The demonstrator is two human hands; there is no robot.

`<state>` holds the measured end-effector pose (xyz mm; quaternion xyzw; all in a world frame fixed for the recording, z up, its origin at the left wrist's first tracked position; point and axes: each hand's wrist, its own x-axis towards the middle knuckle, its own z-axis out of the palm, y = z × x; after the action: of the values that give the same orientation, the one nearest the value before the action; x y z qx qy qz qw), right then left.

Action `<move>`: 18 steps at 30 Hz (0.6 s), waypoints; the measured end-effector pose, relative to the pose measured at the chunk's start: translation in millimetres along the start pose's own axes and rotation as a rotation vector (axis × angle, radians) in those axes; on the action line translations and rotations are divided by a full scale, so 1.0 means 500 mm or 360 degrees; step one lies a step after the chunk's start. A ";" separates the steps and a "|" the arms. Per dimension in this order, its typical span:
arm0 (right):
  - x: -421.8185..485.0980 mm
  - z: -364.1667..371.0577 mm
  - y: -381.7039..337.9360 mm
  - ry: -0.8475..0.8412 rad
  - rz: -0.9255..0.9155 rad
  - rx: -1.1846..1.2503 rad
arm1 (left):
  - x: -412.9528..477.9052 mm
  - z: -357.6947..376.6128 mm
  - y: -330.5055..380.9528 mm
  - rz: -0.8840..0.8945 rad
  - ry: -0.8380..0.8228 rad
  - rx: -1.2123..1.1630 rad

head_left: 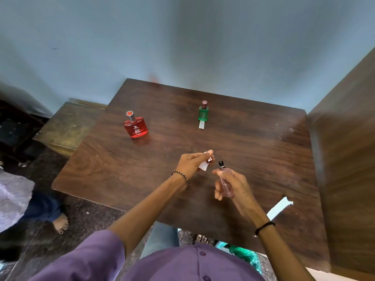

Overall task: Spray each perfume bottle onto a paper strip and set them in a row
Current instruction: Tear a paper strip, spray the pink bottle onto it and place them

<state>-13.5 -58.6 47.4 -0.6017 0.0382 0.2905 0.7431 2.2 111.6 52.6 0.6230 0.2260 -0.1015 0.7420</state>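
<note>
So this looks like bottle two of three. The right hand (233, 183) has its fingers wrapped round the pink bottle (225, 180), held up over the bench (121, 169) with the black nozzle (221, 164) bare and pointing toward the left hand (191, 162). The left hand pinches a white paper strip (203, 166) just beside that nozzle. It seems to have a small pinkish cap (210, 158) tucked in the same fingers, but it's too small to be sure.

The green bottle (203, 111) stands at the far side with its own strip (202, 124) lying right in front, so I'd call that one done. The red bottle (136, 125) stands well off to the left, capped, no strip by it. A spare strip (279, 207) lies near the front edge by the right forearm.

Next move, I reckon: a fingertip onto the nozzle, aim at the paper and not the fingers, short press, then cap back on.

The bench is dark wood grain, pushed up against a blue-grey wall (182, 47), with a lower wooden stand (67, 126) to its left and a brown panel (345, 138) on the right
</note>
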 end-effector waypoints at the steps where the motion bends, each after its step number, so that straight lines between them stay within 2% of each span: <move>1: 0.000 -0.003 0.000 0.0003 -0.0017 0.0044 | -0.003 0.002 0.000 -0.0002 0.0017 -0.0020; 10: 0.003 0.009 -0.005 0.0136 -0.0083 0.0004 | -0.018 0.018 0.006 -0.0136 -0.0018 -0.0253; 14: 0.012 0.023 -0.003 0.0291 -0.0097 -0.0025 | -0.025 0.027 0.008 -0.0155 -0.0012 -0.0257; 18: 0.025 0.016 -0.002 0.0413 -0.0103 -0.0043 | -0.029 0.028 0.011 -0.0193 0.0005 -0.0439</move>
<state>-5.3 -46.5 45.3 -0.6451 0.1105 0.1865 0.7327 -5.4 97.4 65.6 0.5005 0.2761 -0.1132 0.8127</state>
